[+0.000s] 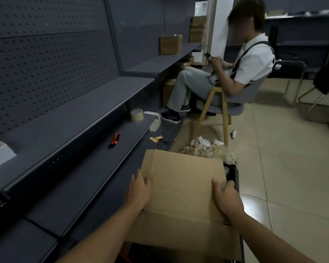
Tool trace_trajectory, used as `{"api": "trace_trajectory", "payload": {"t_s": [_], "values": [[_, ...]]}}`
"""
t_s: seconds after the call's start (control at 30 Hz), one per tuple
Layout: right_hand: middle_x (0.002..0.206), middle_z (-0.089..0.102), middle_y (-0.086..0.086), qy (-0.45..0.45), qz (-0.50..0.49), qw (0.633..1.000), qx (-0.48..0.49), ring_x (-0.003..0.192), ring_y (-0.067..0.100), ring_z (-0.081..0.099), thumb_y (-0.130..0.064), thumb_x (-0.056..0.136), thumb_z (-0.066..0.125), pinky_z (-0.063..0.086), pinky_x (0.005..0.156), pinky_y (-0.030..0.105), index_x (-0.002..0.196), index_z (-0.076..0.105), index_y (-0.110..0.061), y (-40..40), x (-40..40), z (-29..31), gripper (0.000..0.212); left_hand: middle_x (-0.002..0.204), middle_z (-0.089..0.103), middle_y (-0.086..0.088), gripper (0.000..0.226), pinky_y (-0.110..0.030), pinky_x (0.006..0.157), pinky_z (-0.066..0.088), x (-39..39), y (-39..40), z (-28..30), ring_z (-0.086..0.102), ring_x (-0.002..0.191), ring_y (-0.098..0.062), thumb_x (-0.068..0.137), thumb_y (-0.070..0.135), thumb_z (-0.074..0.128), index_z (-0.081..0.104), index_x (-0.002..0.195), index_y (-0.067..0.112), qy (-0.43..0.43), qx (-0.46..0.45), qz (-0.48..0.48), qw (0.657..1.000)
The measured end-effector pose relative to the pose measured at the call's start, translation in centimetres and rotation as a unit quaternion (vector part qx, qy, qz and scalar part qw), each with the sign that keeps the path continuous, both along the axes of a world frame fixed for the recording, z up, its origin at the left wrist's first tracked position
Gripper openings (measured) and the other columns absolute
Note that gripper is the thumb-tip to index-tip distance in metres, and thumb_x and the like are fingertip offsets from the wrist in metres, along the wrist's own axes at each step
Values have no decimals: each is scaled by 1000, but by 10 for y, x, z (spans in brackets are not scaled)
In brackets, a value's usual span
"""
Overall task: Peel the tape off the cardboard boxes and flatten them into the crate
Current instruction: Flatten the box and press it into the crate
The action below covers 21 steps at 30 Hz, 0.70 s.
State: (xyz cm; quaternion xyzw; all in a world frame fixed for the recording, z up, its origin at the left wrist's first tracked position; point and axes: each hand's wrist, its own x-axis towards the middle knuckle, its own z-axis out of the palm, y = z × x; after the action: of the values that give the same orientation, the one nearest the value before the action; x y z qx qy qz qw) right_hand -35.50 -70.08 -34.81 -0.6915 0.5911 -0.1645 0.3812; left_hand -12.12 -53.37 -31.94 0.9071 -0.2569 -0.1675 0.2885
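Cardboard: a flattened brown corrugated cardboard box (pixel 182 194) lies low in the middle of the view, flaps spread, over a black plastic crate (pixel 234 175) of which only the right rim and a dark strip at the bottom show.
Left hand: the left hand (pixel 139 188) lies on the left edge of the cardboard, palm down, fingers fairly straight and pressed against the sheet; the thumb is hidden.
Right hand: the right hand (pixel 227 196) grips the right edge of the cardboard, thumb on top, fingers curled over the edge beside the crate rim.
Shelving: dark blue-grey metal shelves (pixel 74 114) with a perforated back panel run along the left side.
On the shelves: an orange and black utility knife (pixel 115 139) lies on the lower shelf; further back sits a pale roll of packing tape (pixel 137 114), with a second pale roll (pixel 155 123) hanging at the shelf end. A closed brown cardboard carton (pixel 170 44) stands on an upper shelf.
Floor: a heap of crumpled clear and brown tape scraps (pixel 207 149) lies on the beige tiles just beyond the cardboard.
Other person: someone in a white short-sleeved shirt (pixel 253 59) and grey trousers sits on a wooden-legged grey chair (pixel 222 103), holding a small dark object in both hands.
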Motion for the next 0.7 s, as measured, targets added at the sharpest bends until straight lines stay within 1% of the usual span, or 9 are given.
{"api": "trace_trajectory", "payload": {"t_s": [0.07,0.17,0.23,0.3,0.33,0.4,0.5,0.6,0.7], "values": [[102,67,16,32,-18,999,-11,80,31,58,-62,101,39,52,73,44,112,43,-8,-5,-8,-13,55,169,20,-14,79,-49,118,30,-7,-12,-20,27,153,-34,105,61,32,12,166,14,55,10,-18,998],[102,64,15,68,-56,996,-23,83,34,60,-62,101,38,53,75,46,105,41,-11,-8,-9,-31,51,171,13,-13,94,-47,119,31,-10,-27,-42,27,153,-35,100,67,43,1,166,14,68,16,-34,997],[115,58,15,82,-76,993,-36,92,38,61,-59,102,39,49,72,43,114,42,-10,-3,-6,-42,51,172,7,-13,97,-50,119,33,-10,-32,-56,28,152,-37,98,70,44,-5,165,20,56,29,-47,997],[130,48,18,100,-70,990,-68,102,42,61,-50,104,43,49,73,44,133,40,-6,4,-6,-55,52,172,2,-15,86,-51,117,35,-11,-32,-71,32,150,-40,100,68,39,-5,165,33,42,59,-78,994],[134,46,20,110,-60,989,-82,106,42,60,-45,105,44,51,77,47,140,37,-5,8,-6,-61,54,171,3,-16,78,-50,115,37,-12,-32,-79,37,147,-41,102,67,36,-1,165,39,32,73,-95,992],[134,46,21,122,-45,986,-108,111,41,58,-39,106,43,53,85,49,142,38,-6,13,-8,-72,49,169,8,-19,66,-49,112,42,-15,-30,-93,42,142,-42,103,66,33,11,162,47,18,87,-117,989],[136,48,23,165,-13,974,-154,118,40,52,-36,104,43,49,95,49,138,44,-7,20,-7,-85,45,163,17,-18,60,-47,106,46,-22,-30,-107,41,139,-38,105,63,25,13,162,47,-21,122,-123,985],[156,34,29,221,7,963,-156,136,44,42,-52,103,36,41,110,51,153,32,-5,27,-4,-95,68,162,18,-18,59,-44,108,42,-30,-34,-114,36,142,-36,107,56,20,4,163,44,-82,149,-120,978],[161,24,33,243,10,957,-161,140,46,38,-55,105,29,38,111,51,157,30,-5,35,-2,-102,72,163,17,-22,61,-47,113,36,-36,-37,-119,33,142,-39,108,53,21,0,164,40,-132,157,-117,972]]}}
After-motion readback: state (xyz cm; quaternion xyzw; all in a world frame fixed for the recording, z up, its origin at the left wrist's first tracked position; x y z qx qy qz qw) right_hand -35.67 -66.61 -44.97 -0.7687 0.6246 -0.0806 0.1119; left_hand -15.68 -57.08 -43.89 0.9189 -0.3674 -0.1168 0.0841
